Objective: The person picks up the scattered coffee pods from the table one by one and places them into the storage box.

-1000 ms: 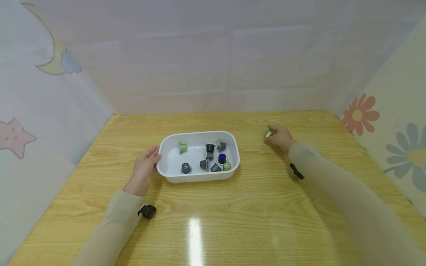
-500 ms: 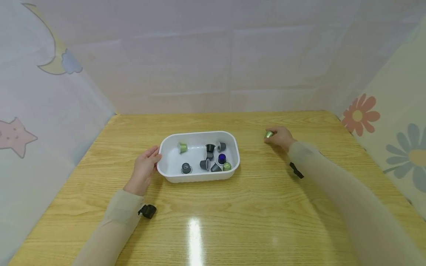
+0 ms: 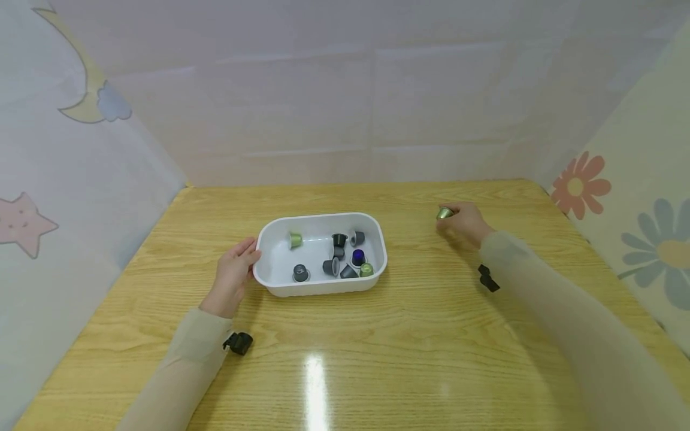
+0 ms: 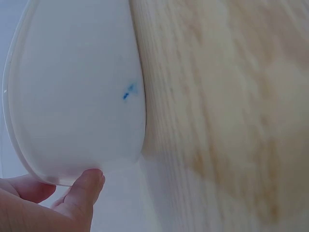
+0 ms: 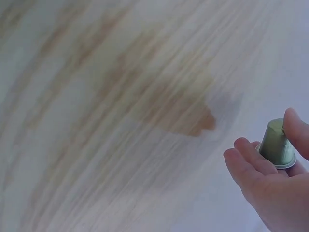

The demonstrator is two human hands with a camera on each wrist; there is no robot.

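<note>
My left hand [image 3: 232, 275] grips the left end of a white plastic bin [image 3: 323, 288]. In the left wrist view its thumb and fingers [image 4: 86, 186] pinch the bin at the rim. Off to the right over the table, my right hand [image 3: 466, 222] holds a green coffee capsule [image 3: 444, 213]. The right wrist view shows this capsule [image 5: 276, 145] between thumb and fingers, its wide foil rim against the fingers. Inside the bin lie several capsules: a light green one [image 3: 295, 240] at the left, another green one [image 3: 366, 270], a dark blue one [image 3: 358, 257], and several grey or black ones [image 3: 300, 273].
The bin stands on a wooden table [image 3: 409, 347], with bare wood between it and my right hand. Pale cloth walls [image 3: 307, 120] enclose the table at the back and both sides. A black strap [image 3: 238, 343] hangs at my left wrist.
My right hand has shifted a little to the right with the green capsule, which has turned in its fingers. The left hand and the bin stay in place.
</note>
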